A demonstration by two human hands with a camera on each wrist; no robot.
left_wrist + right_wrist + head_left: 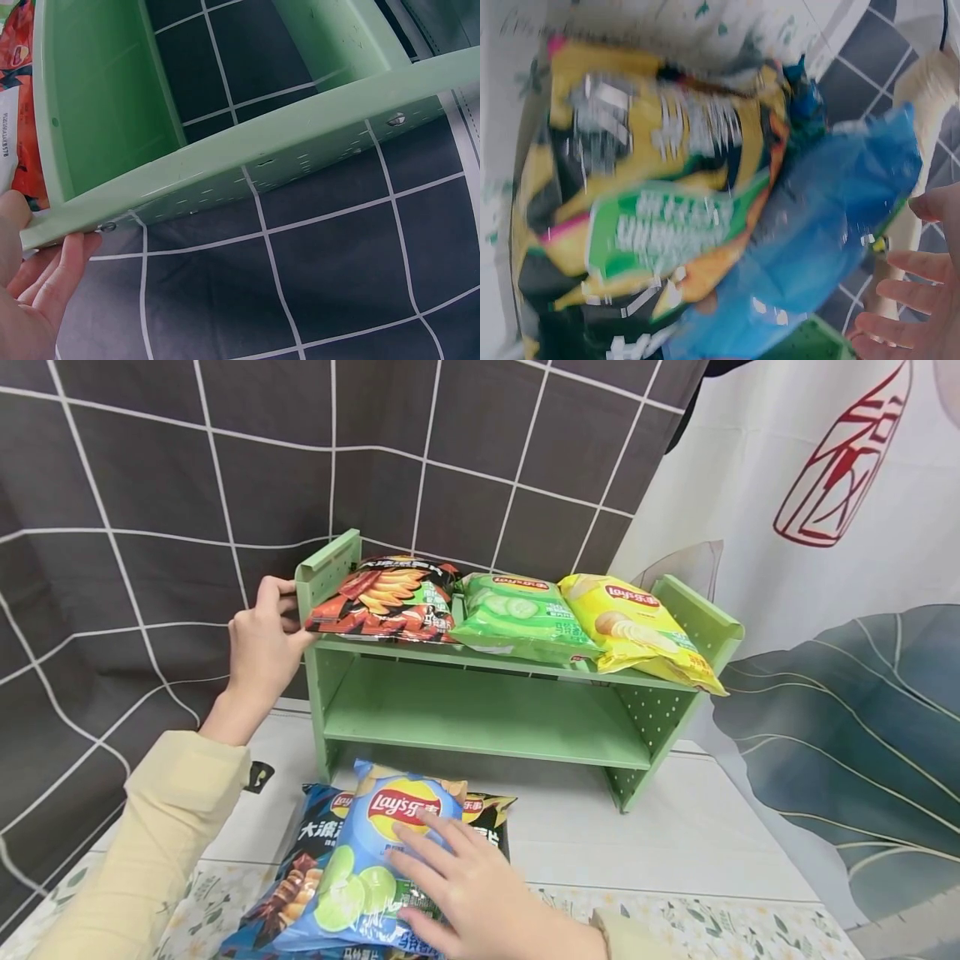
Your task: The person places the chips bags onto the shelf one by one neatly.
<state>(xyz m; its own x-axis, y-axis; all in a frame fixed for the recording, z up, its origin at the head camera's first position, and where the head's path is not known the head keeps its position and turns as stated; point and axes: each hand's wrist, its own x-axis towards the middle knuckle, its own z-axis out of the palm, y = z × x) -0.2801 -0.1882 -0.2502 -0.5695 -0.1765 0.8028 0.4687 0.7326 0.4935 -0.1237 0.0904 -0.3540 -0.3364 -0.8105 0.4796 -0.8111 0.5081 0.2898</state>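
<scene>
My left hand (262, 643) grips the left side panel of a two-tier green shelf rack (487, 708), thumb at the front edge and fingers (64, 274) against its outer face. Beside that thumb lies a red chip bag (390, 602) on the top tier. Lower down, my right hand (480, 889) is spread over a light blue lime-print Lay's bag (356, 868). In the right wrist view its fingers are extended beside the blue bag (802, 232). Under this bag lie a dark blue chip bag (281, 885) and a black-and-yellow one (667, 165).
A green cucumber-print chip bag (521, 614) and a yellow chip bag (637, 622) share the top tier, the yellow one overhanging the front edge. Dark grid-patterned cloth (262, 485) hangs behind the rack. A floral cloth (675, 927) covers the front of the white table (645, 852).
</scene>
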